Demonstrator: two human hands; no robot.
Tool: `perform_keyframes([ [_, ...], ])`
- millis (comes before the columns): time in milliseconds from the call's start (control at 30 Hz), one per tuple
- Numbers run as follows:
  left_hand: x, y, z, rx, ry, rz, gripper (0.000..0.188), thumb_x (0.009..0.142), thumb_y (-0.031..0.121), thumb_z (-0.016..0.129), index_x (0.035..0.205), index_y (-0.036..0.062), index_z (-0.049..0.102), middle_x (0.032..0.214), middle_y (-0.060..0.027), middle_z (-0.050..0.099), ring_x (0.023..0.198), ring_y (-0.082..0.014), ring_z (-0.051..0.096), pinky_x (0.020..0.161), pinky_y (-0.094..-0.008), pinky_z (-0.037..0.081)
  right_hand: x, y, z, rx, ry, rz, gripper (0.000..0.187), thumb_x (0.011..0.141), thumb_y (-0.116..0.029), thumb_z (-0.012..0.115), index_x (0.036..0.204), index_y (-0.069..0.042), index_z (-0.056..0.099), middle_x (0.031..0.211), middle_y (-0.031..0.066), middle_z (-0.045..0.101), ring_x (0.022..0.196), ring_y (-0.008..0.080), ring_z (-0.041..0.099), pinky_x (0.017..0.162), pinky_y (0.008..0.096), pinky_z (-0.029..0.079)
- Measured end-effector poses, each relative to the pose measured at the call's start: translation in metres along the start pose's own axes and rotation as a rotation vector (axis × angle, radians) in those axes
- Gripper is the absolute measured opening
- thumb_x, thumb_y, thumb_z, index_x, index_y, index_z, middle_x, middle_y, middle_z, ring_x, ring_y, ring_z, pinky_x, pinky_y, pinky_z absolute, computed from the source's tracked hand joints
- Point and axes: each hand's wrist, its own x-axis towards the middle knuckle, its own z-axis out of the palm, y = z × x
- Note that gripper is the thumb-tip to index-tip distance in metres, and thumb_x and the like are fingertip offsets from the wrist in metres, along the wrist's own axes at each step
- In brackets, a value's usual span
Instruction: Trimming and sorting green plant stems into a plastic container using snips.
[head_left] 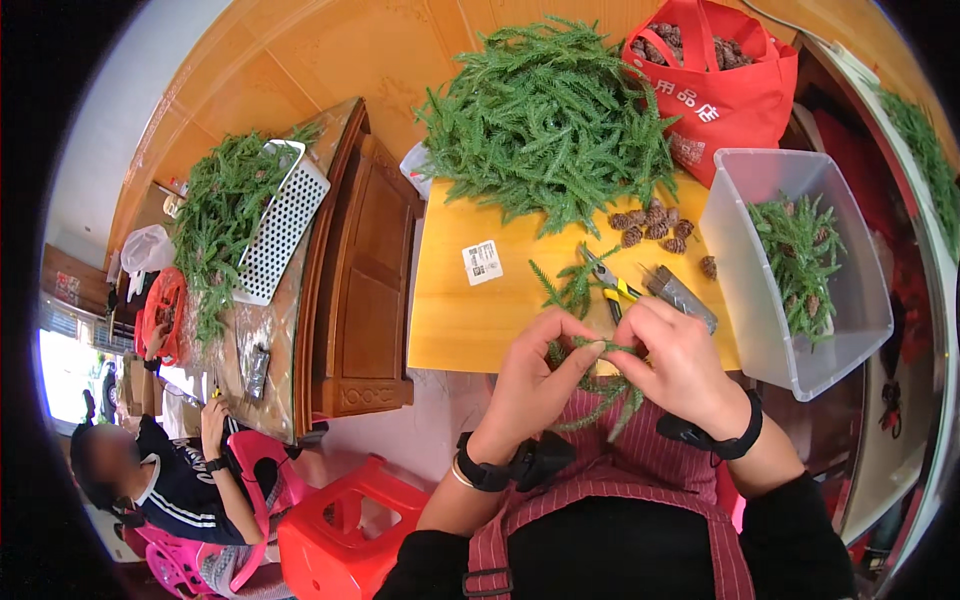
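Note:
My left hand (537,378) and my right hand (678,358) meet at the table's front edge, both closed on a green artificial pine sprig (628,402). Its needled branches hang below my fingers, over my striped apron. Just beyond my hands, another sprig (575,288) lies on the yellow table (450,325). Yellow-and-black pliers (618,284) rest beside it. To their right is a dark, slim bundle in clear wrapping (684,297), its contents hard to make out. Several small brown pine cones (655,218) lie behind the pliers.
A big heap of green sprigs (550,120) covers the table's back, beside a red bag (725,95) of pine cones. At right stands a clear plastic bin (740,290) holding sprigs. A red stool (340,535) is at lower left; a co-worker (185,475) sits at another table.

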Motion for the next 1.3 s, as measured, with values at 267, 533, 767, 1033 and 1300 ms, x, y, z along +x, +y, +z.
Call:
perform_keyframes([
  [267,-0.001,0.003,0.003,-0.043,0.095,-0.043,0.008,0.081,0.006,0.059,0.085,0.0025,0.053,0.072,0.0004,0.048,0.064,-0.0054,0.044,0.055,-0.0196,0.036,0.004,-0.003,0.008,-0.229,0.121,-0.088,0.020,0.060,-0.006,0.068,0.066,-0.007,0.048,0.064,0.0067,0.048,0.055,0.0248,0.052,0.045,0.0340,0.040],
  [533,0.002,0.003,0.011,-0.281,0.150,-0.026,0.007,0.085,0.005,0.054,0.089,0.0022,0.050,0.079,0.0003,0.052,0.070,-0.0038,0.048,0.058,-0.0172,0.040,0.010,-0.001,0.012,-0.250,0.237,-0.043,0.020,0.059,-0.006,0.068,0.064,-0.005,0.048,0.064,0.0074,0.049,0.056,0.0252,0.054,0.049,0.0324,0.041],
  [767,0.000,-0.006,0.015,-0.177,0.223,0.203,0.012,0.085,0.003,0.053,0.095,0.0016,0.048,0.087,-0.0021,0.050,0.070,-0.0049,0.049,0.060,-0.0168,0.041,-0.002,0.009,0.000,0.423,-0.175,0.362,0.015,0.077,-0.012,0.062,0.086,-0.001,0.057,0.074,0.0024,0.056,0.062,0.0109,0.052,0.056,0.0231,0.041],
  [1033,-0.001,-0.001,0.012,-0.135,0.160,0.168,0.011,0.081,0.000,0.057,0.092,-0.0005,0.054,0.087,-0.0039,0.050,0.072,-0.0084,0.051,0.062,-0.0200,0.043,-0.006,0.002,0.005,1.114,-0.074,0.553,0.009,0.086,-0.008,0.056,0.092,-0.001,0.055,0.075,-0.0068,0.050,0.066,0.0007,0.044,0.059,0.0168,0.036],
  [1300,-0.003,0.002,0.012,-0.100,0.184,0.234,0.010,0.080,-0.004,0.055,0.090,-0.0030,0.054,0.089,-0.0079,0.053,0.068,-0.0101,0.054,0.060,-0.0215,0.046,-0.008,0.006,0.013,1.305,-0.030,0.580,0.015,0.079,-0.006,0.063,0.092,-0.004,0.057,0.084,-0.0028,0.057,0.074,0.0038,0.052,0.067,0.0182,0.042],
])
